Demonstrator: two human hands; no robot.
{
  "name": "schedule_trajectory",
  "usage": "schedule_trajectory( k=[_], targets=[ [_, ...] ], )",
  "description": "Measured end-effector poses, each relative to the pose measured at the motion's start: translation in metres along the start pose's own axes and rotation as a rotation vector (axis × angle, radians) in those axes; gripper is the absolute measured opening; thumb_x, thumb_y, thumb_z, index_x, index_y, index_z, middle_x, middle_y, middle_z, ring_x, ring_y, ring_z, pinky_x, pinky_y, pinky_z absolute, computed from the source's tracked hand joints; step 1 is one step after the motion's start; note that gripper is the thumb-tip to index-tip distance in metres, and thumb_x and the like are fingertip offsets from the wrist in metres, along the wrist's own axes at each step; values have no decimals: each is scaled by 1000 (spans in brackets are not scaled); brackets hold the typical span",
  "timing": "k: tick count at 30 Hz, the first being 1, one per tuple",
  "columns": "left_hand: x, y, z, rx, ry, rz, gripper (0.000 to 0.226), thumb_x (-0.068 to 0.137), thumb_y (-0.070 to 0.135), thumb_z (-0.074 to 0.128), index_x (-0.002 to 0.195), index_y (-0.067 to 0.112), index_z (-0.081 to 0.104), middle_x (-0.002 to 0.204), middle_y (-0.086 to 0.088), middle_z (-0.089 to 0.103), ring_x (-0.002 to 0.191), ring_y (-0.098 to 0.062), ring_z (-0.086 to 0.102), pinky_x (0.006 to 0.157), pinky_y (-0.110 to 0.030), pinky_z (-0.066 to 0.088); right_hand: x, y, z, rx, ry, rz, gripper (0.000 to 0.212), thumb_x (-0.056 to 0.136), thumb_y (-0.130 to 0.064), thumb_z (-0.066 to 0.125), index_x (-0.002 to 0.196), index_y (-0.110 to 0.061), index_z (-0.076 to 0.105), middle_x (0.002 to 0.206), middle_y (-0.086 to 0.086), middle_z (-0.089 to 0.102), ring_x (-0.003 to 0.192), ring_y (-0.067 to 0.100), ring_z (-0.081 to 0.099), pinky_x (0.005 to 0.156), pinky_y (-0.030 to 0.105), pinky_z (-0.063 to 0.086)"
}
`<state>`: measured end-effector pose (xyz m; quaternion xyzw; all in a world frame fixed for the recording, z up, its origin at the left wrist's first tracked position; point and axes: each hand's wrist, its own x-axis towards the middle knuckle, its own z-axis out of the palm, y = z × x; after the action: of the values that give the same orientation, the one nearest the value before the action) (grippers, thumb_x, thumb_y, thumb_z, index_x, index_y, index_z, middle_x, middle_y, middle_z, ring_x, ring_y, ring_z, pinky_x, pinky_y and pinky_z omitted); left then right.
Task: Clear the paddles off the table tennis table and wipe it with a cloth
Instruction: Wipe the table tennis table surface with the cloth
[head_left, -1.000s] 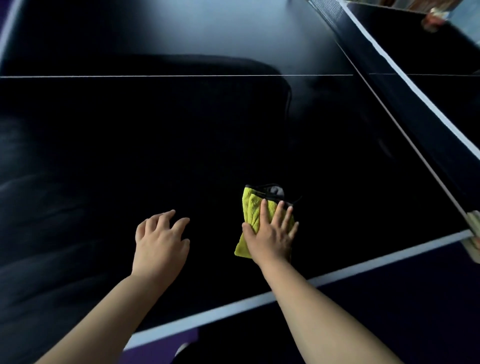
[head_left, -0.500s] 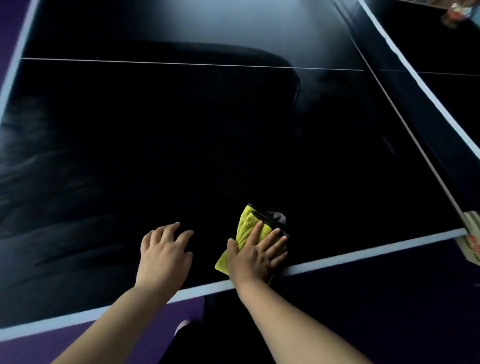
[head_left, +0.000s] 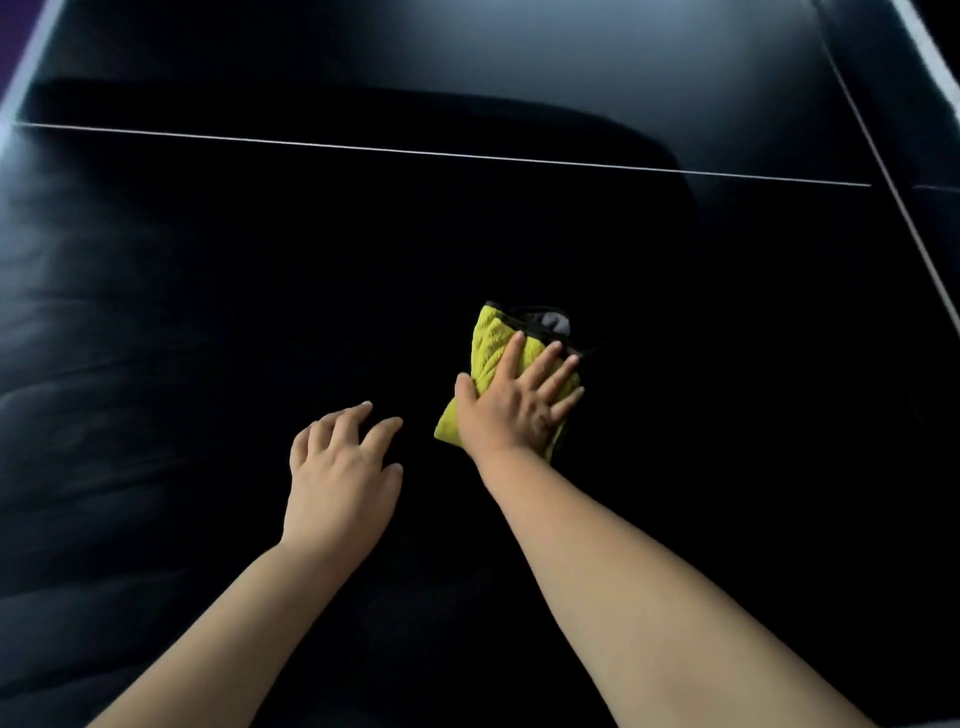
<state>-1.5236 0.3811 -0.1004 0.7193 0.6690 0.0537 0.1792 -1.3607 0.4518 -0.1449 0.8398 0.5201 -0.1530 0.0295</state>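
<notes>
While the left hand (head_left: 340, 480) rested empty with spread fingers, the right hand (head_left: 514, 402) pressed flat, not gripping, on the folded yellow cloth (head_left: 491, 343) mid-table (head_left: 208, 260), apparently soft, light, best held under the palm.

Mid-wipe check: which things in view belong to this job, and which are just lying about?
Job:
- folded yellow microfibre cloth, flat under right hand
- dark table tennis table
- left hand, braced on the table

Lying about:
- nothing; no paddles in view

A games room is showing itself: the dark, glossy table tennis table (head_left: 208, 260) is filling the view, thin white lines (head_left: 415, 150) crossing it (little else visible).
</notes>
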Motion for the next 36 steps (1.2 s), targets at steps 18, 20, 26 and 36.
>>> schedule_trajectory(
  k=[18, 20, 26, 36],
  targets=[
    [24, -58, -20, -43, 71, -222, 48, 85, 23, 63, 132, 21, 53, 142, -10, 42, 132, -30, 29, 111, -46, 17, 138, -57, -42, -314, -57, -613, 73, 95, -45, 37, 153, -40, -8, 161, 9, -20, 147, 32, -20, 118, 52, -8],
    [10, -62, -19, -60, 64, -223, 48, 85, 23, 63, 132, 21, 54, 142, -10, 42, 132, -30, 29, 111, -46, 17, 110, -53, -35, -338, -60, -668, 75, 95, -47, 38, 153, -41, -8, 161, 9, -21, 147, 31, -20, 118, 51, -8],
    [-43, -84, -21, -91, 48, -176, 48, 85, 23, 62, 132, 21, 53, 142, -10, 42, 132, -31, 29, 110, -46, 17, 5, -27, -8, -453, -70, -745, 78, 94, -49, 35, 149, -40, -19, 159, 11, -25, 147, 33, -22, 120, 52, -6],
    [-158, -179, -43, -64, 23, -38, 49, 79, 19, 70, 126, 18, 58, 136, -13, 49, 127, -34, 38, 107, -50, 25, -207, 2, 51, -440, -54, -490, 77, 87, -53, 30, 153, -33, -4, 162, 17, -4, 149, 40, -4, 118, 57, 5]
  ],
)
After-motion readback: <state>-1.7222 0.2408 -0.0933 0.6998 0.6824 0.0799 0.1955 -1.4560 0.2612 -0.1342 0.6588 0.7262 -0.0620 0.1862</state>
